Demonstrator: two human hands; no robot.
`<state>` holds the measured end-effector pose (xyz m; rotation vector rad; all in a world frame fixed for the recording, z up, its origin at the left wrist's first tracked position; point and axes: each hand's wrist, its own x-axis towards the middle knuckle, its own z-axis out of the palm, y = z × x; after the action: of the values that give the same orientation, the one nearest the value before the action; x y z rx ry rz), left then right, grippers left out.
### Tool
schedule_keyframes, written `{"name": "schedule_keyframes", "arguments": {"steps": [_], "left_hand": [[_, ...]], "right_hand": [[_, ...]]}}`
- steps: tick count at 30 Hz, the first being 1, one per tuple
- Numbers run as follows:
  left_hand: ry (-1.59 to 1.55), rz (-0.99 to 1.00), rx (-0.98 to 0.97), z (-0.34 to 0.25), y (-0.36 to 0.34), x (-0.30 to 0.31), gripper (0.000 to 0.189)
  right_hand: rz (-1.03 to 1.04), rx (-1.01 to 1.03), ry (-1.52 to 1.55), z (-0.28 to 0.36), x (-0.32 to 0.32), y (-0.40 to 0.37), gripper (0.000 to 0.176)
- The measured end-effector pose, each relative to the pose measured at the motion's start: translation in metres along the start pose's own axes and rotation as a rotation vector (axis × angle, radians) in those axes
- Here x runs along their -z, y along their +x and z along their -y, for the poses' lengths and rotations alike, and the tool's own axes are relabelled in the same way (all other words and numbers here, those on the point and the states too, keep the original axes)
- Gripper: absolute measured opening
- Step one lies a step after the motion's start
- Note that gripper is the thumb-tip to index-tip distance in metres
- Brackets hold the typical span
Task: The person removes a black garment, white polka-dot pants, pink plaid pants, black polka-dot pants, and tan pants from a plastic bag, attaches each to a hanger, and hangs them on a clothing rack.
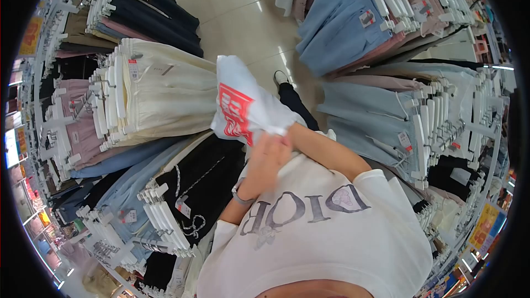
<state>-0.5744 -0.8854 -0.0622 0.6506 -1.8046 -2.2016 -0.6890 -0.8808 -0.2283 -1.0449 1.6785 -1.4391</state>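
1. Plastic bag point(234, 96) in front of torso, nr hung clothes point(171, 91).
2. L hand point(269, 157) at bag's gathered end, blurred; R hand point(286, 140) mostly hidden. Can't tell either grip.
3. Step: bag handling; any regrip needs end supported.

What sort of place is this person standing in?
Most likely a clothes shop: trousers hang in tight rows on white hangers, and several have tags.

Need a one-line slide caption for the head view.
Head view: a motion-blurred left hand at a white bag with red print, right hand hidden, amid racks of hanging clothes.
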Motion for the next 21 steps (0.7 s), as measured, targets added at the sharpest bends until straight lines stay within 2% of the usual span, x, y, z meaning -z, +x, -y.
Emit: {"name": "schedule_keyframes", "arguments": {"steps": [1, 3, 4, 5, 6, 9, 12, 13, 14, 17, 19, 21], "left_hand": [[-0.145, -0.168, 0.092, 0.003, 0.011, 0.010, 0.024], [-0.564, -0.171, 0.031, -0.013, 0.038, 0.038, 0.026], [-0.577, -0.220, 0.033, -0.018, 0.050, 0.047, 0.026], [-0.591, -0.268, 0.033, -0.021, 0.061, 0.054, 0.026], [-0.606, -0.265, 0.042, -0.022, 0.070, 0.058, 0.024], [-0.628, -0.263, 0.191, -0.023, 0.094, 0.048, 0.021], [-0.599, -0.120, 0.396, -0.034, 0.109, 0.032, 0.022], [-0.576, -0.084, 0.447, -0.041, 0.115, 0.027, 0.024], [-0.570, -0.099, 0.460, -0.041, 0.121, 0.026, 0.026], [-0.530, -0.234, 0.358, -0.048, 0.155, 0.036, 0.026], [-0.636, -0.264, 0.253, -0.057, 0.182, 0.050, 0.024], [-0.767, -0.203, 0.139, -0.059, 0.204, 0.063, 0.019]], "right_hand": [[0.012, -0.013, -0.034, 0.000, 0.005, -0.002, 0.058], [0.113, -0.119, -0.141, 0.011, 0.027, -0.012, 0.059], [0.331, -0.330, -0.370, 0.062, 0.057, -0.015, 0.067], [0.218, -0.065, -0.598, 0.041, 0.063, -0.034, 0.076], [0.178, -0.027, -0.756, 0.039, 0.075, -0.040, 0.074], [0.157, -0.835, 0.171, 0.028, 0.094, -0.020, 0.059], [-0.012, -0.282, 0.004, -0.033, 0.079, 0.017, 0.026], [-0.065, -0.093, -0.055, -0.032, 0.079, 0.039, 0.019], [-0.223, 0.133, -0.236, -0.030, 0.079, 0.056, 0.020], [0.123, -0.003, -0.683, -0.003, 0.116, 0.079, 0.025], [0.228, -0.150, -0.639, 0.037, 0.162, 0.093, 0.030], [0.264, -0.422, -0.434, 0.055, 0.207, 0.105, 0.031]]}}
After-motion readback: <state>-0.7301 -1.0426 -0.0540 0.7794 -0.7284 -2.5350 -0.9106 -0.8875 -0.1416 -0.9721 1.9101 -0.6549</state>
